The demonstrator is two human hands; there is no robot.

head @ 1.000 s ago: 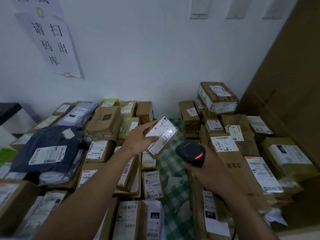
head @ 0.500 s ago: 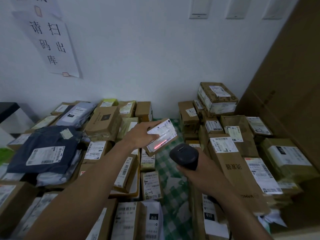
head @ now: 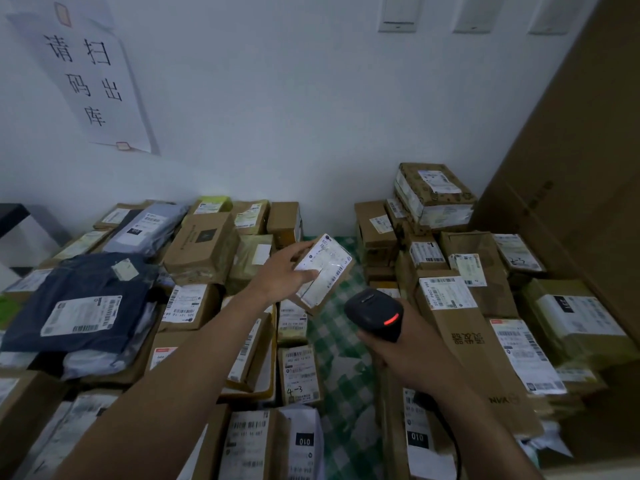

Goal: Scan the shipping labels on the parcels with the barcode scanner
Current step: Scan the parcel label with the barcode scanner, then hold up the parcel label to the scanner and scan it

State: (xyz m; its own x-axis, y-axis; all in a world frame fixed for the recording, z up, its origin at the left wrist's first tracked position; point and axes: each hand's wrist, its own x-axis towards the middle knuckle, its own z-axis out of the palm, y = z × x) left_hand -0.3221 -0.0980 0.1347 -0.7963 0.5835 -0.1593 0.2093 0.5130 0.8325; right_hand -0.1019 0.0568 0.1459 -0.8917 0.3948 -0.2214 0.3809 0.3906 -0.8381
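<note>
Mid-scan at frame centre: my left hand (head: 280, 276) grips a small parcel (head: 327, 271), right hand (head: 410, 346) wraps the scanner (head: 375, 311). Next, probably aim at its barcode.

Head-worn view, forward and downward

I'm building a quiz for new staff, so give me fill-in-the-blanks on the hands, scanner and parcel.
The left hand holds a small parcel with its white ____ facing up.
The barcode scanner in the right hand shows a ____ light.
The checked cloth is white and ____.
Missing: label, red, green.
</note>
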